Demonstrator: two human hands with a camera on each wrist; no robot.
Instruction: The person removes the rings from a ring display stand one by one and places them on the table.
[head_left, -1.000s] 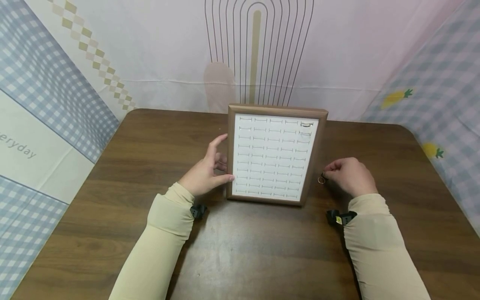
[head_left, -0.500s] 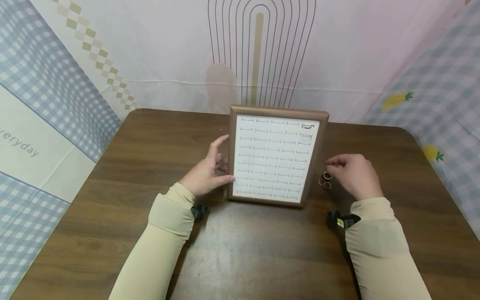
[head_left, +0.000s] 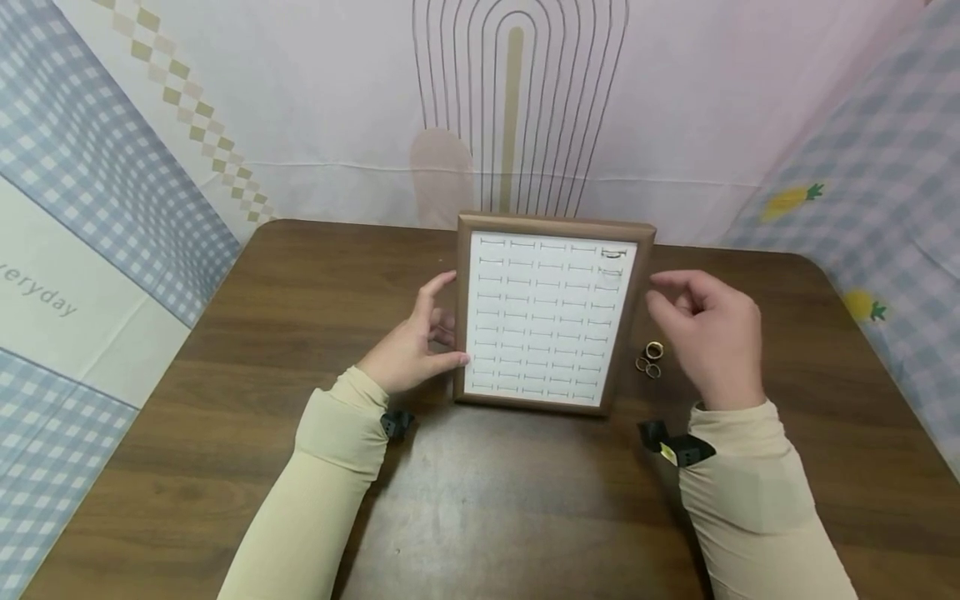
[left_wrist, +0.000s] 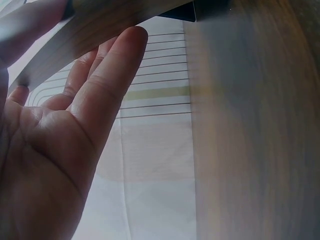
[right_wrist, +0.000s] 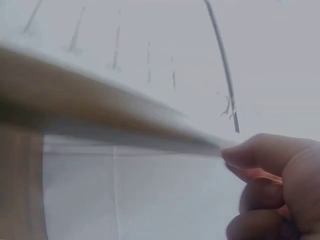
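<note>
A wood-framed ring display board point(head_left: 525, 321), white with rows of short slits, leans upright mid-table. Two rings sit in its upper right slits, a dark ring point(head_left: 612, 254) above a pale, thin ring point(head_left: 610, 272). My left hand point(head_left: 408, 346) holds the board's left edge, thumb at the front and fingers at the side and behind. At the right edge is my right hand point(head_left: 708, 333), thumb and forefinger bent toward the frame. I cannot tell whether a ring is between its fingertips. Below it, three loose rings point(head_left: 654, 351) lie close together on the table.
The brown wooden table point(head_left: 480, 517) has rounded far corners. Behind it hangs a patterned cloth point(head_left: 337, 100), with checked cloth point(head_left: 885, 167) on the right and more on the left. Black wrist cameras sit under both sleeves, the right one point(head_left: 678, 446) above the table.
My right hand has risen from the loose rings and moved up beside the board's right edge, leaving three rings in plain sight. The left hand and the board stay as they were.
</note>
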